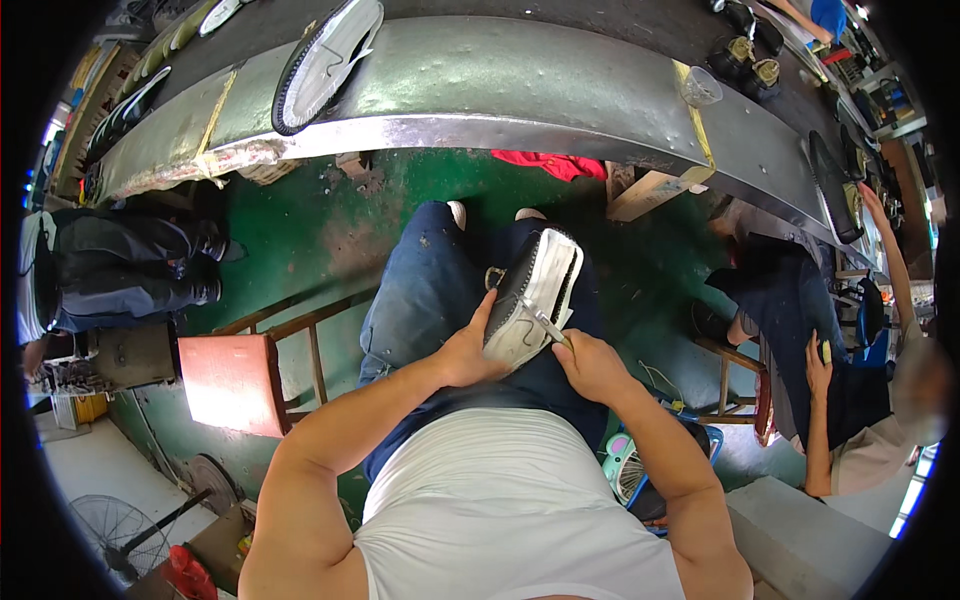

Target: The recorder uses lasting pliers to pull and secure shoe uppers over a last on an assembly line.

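A dark shoe with a white lining and sole-side area [556, 262] rests on my lap, its toe pointing away from me. My left hand [468, 352] grips its near end, the thumb and fingers closed along the side. In my right hand [592, 368] is a slim metal hand tool [541, 318], its shiny end touching or just above the shoe's pale surface. The tool's handle is mostly hidden in my fist, so I cannot make out its exact kind.
Ahead runs a long metal-edged workbench [480, 75] carrying another shoe [325, 65] and a clear plastic cup [700, 88]. A red-seated stool [232, 384] stands at left. Someone sits at right, a hand [820, 368] near me; another person's legs [140, 265] show at left. Behind me is a fan [120, 540].
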A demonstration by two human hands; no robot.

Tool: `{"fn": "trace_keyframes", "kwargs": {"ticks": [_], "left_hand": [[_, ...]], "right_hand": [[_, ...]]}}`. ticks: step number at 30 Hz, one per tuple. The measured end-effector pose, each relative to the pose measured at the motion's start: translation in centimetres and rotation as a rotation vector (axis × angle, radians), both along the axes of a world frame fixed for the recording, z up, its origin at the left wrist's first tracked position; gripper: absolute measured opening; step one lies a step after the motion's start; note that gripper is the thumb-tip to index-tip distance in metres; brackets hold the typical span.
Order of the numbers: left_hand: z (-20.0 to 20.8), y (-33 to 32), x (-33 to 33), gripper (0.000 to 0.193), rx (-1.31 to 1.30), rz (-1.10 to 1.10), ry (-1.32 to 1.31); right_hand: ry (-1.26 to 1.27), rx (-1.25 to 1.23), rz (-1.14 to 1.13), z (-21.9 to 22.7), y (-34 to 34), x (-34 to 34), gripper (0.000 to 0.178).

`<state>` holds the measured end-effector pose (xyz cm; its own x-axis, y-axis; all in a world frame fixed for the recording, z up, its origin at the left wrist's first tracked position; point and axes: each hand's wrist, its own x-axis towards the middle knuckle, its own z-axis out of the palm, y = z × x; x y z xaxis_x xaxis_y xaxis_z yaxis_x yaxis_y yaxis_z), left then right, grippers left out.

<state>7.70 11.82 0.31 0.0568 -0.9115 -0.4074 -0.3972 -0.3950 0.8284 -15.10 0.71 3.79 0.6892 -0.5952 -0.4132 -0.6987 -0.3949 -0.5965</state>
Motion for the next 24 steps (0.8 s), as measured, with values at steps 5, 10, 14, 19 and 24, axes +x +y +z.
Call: {"fn": "trace_keyframes", "kwargs": {"ticks": [5,10,14,19,24], "left_hand": [[6.4,-2.9,3.3,0.096,-0.021,-0.195,-0.227],[16.2,-6.3,4.3,0.079,-0.437,-0.076,-0.203],[15.6,-10.2,2.7,0.065,-0.588,0.017,0.201],[2.1,-14.2,2.8,0.051,-0.110,-0.040,-0.062],[1.9,-5.5,1.8,0.034,-0.225,0.088,-0.135]], "right_hand": [[-0.336,0.180,-0.317,-3.6,1.7,-3.4,0.032],[-0.645,0.246,-0.587,-5.6,4.2,-5.0,0.022],[-0.677,0.264,-0.580,-5.9,3.9,-4.8,0.021],[-0.463,0.253,-0.535,-4.0,2.7,-4.6,0.022],[-0.280,0.196,-0.212,2.0,0.6,-4.4,0.030]]}}
